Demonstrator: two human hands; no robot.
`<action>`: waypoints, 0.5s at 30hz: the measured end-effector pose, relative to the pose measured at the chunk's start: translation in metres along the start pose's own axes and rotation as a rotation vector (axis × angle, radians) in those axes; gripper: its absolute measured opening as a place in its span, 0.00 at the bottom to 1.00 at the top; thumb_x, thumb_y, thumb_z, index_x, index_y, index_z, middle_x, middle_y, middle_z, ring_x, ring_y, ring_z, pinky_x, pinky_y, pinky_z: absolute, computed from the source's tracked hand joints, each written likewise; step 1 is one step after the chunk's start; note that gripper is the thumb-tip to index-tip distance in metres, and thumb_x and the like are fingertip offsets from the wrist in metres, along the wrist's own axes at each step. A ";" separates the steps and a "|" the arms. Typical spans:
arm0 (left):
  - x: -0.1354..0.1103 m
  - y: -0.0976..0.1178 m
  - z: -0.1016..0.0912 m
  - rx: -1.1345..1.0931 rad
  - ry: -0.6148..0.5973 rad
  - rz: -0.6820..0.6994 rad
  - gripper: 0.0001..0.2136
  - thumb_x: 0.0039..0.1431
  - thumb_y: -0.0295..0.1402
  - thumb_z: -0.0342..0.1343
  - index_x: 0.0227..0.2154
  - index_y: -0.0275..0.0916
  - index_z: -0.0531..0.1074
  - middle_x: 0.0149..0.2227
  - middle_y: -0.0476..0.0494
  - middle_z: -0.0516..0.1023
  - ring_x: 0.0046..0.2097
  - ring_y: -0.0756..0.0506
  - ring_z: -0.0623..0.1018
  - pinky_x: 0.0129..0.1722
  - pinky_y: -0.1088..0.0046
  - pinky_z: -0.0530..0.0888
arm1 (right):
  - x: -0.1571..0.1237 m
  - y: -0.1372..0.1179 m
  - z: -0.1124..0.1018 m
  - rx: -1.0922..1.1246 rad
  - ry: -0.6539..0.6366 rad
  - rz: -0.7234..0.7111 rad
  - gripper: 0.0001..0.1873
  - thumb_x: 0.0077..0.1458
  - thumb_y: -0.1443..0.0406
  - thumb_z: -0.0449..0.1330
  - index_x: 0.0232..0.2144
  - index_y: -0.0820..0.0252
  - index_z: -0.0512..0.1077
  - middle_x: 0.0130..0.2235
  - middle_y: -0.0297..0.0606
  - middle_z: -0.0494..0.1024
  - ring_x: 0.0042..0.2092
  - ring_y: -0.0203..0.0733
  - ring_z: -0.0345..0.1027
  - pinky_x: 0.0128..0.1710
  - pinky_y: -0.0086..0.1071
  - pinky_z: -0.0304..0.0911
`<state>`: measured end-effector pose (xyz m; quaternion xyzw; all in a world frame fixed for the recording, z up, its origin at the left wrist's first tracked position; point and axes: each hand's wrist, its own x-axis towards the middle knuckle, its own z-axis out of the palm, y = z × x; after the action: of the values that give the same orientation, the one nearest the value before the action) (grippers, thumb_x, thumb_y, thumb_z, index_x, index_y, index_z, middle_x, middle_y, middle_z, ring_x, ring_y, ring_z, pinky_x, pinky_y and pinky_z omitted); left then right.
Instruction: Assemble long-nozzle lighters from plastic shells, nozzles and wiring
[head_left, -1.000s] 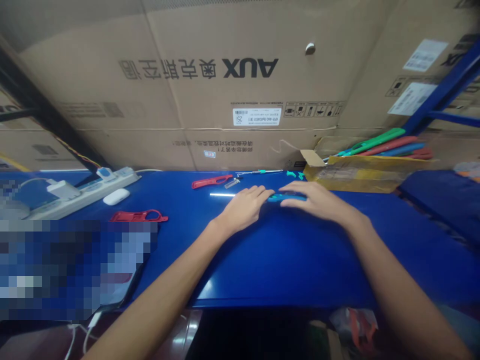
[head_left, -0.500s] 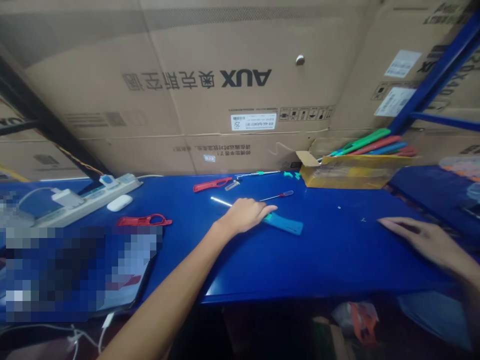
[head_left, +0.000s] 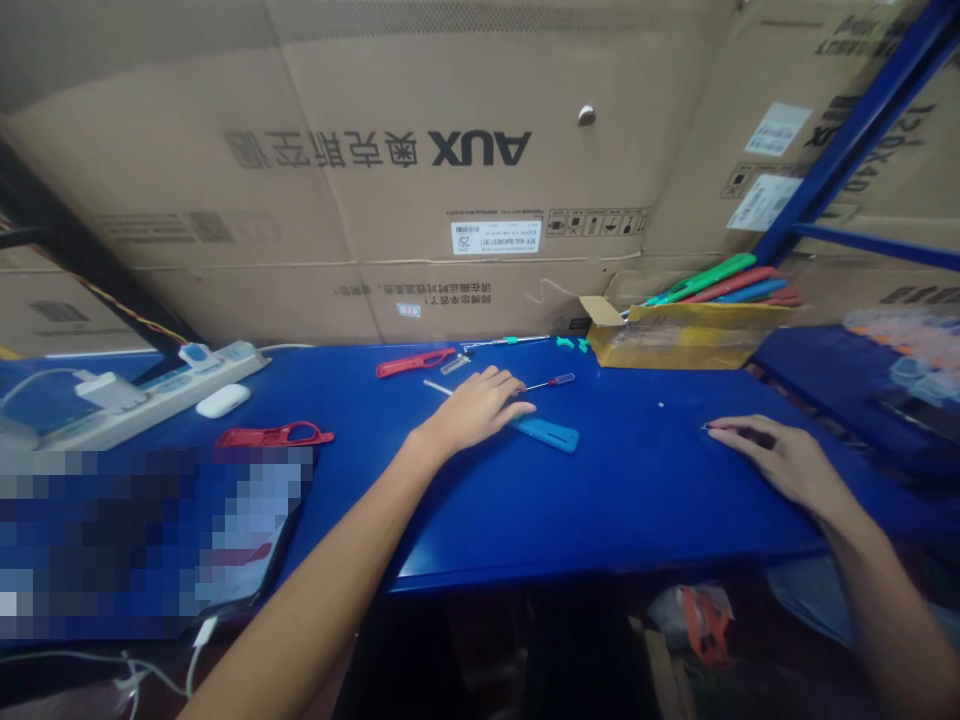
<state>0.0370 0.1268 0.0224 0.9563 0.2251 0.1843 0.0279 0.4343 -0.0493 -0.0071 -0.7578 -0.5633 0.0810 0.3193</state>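
Note:
My left hand (head_left: 484,408) is closed over the middle of a blue stick lighter (head_left: 551,433), which lies slanted on the blue table. Its handle end sticks out to the right of the hand and its metal tube to the left; the middle is hidden under my fingers. Off to the right, my right hand (head_left: 772,455) pinches a tiny pale piece (head_left: 705,428) between thumb and forefinger at the tabletop. A small screwdriver (head_left: 555,381) with a clear and red handle lies just beyond my left hand. Another tiny white bit (head_left: 661,405) rests between the two hands.
Red handle shells (head_left: 416,363) and green plastic bits (head_left: 574,344) lie along the back. A cardboard box (head_left: 690,338) of coloured handles stands at back right. At left are a power strip (head_left: 169,390), a white case (head_left: 223,400) and another red shell (head_left: 274,436).
My right hand has moved in to the tiny pale piece and its fingertips have closed on it. My left hand stays on the blue stick lighter. The view has shifted slightly.

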 end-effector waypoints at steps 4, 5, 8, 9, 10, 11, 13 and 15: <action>0.002 0.014 -0.003 -0.138 0.029 0.098 0.19 0.74 0.44 0.44 0.45 0.38 0.77 0.43 0.42 0.81 0.47 0.43 0.74 0.49 0.66 0.70 | 0.003 0.010 0.006 0.008 0.039 -0.040 0.24 0.47 0.42 0.61 0.32 0.53 0.81 0.41 0.44 0.84 0.45 0.57 0.77 0.47 0.43 0.67; 0.002 0.018 -0.003 -0.156 0.036 0.105 0.19 0.73 0.45 0.45 0.46 0.38 0.76 0.44 0.42 0.80 0.48 0.43 0.74 0.50 0.65 0.70 | 0.003 0.010 0.006 0.003 0.029 -0.055 0.24 0.48 0.42 0.60 0.32 0.53 0.81 0.42 0.44 0.84 0.46 0.57 0.77 0.48 0.43 0.67; 0.001 0.023 0.000 -0.187 0.000 0.101 0.24 0.67 0.53 0.51 0.52 0.37 0.74 0.50 0.39 0.79 0.53 0.41 0.73 0.53 0.63 0.69 | 0.005 0.002 0.008 -0.042 -0.007 -0.129 0.23 0.52 0.43 0.58 0.32 0.54 0.80 0.41 0.44 0.83 0.45 0.55 0.77 0.48 0.42 0.67; 0.000 0.023 0.001 -0.190 -0.024 0.098 0.27 0.65 0.55 0.52 0.53 0.37 0.74 0.51 0.39 0.79 0.54 0.40 0.73 0.54 0.63 0.69 | 0.006 -0.003 0.009 -0.064 -0.020 -0.160 0.24 0.54 0.44 0.57 0.32 0.54 0.80 0.41 0.44 0.83 0.45 0.55 0.76 0.48 0.43 0.67; 0.000 0.022 0.002 -0.188 -0.048 0.094 0.28 0.64 0.56 0.53 0.54 0.37 0.73 0.52 0.38 0.78 0.54 0.39 0.72 0.54 0.62 0.69 | 0.007 -0.008 0.011 -0.086 -0.032 -0.186 0.24 0.55 0.44 0.56 0.31 0.54 0.80 0.40 0.44 0.83 0.45 0.55 0.76 0.47 0.43 0.67; -0.001 0.021 0.003 -0.186 -0.068 0.091 0.29 0.63 0.56 0.53 0.54 0.37 0.74 0.52 0.38 0.78 0.55 0.39 0.72 0.54 0.62 0.69 | 0.008 -0.014 0.013 -0.103 -0.043 -0.207 0.24 0.55 0.44 0.56 0.31 0.54 0.79 0.40 0.44 0.83 0.45 0.55 0.76 0.47 0.43 0.67; -0.002 0.018 0.004 -0.182 -0.091 0.084 0.29 0.63 0.56 0.54 0.55 0.37 0.74 0.52 0.38 0.78 0.55 0.39 0.71 0.53 0.62 0.68 | 0.011 -0.024 0.019 -0.108 -0.063 -0.225 0.24 0.57 0.44 0.55 0.31 0.54 0.79 0.40 0.44 0.83 0.43 0.54 0.76 0.45 0.43 0.67; -0.003 0.015 0.003 -0.182 -0.102 0.071 0.29 0.64 0.56 0.53 0.55 0.37 0.73 0.52 0.38 0.78 0.55 0.40 0.71 0.53 0.62 0.69 | 0.013 -0.033 0.027 -0.080 -0.079 -0.229 0.24 0.58 0.44 0.55 0.32 0.54 0.79 0.40 0.43 0.84 0.41 0.52 0.76 0.43 0.42 0.68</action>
<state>0.0424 0.1124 0.0203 0.9653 0.1719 0.1560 0.1196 0.3997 -0.0222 -0.0063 -0.6969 -0.6609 0.0514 0.2737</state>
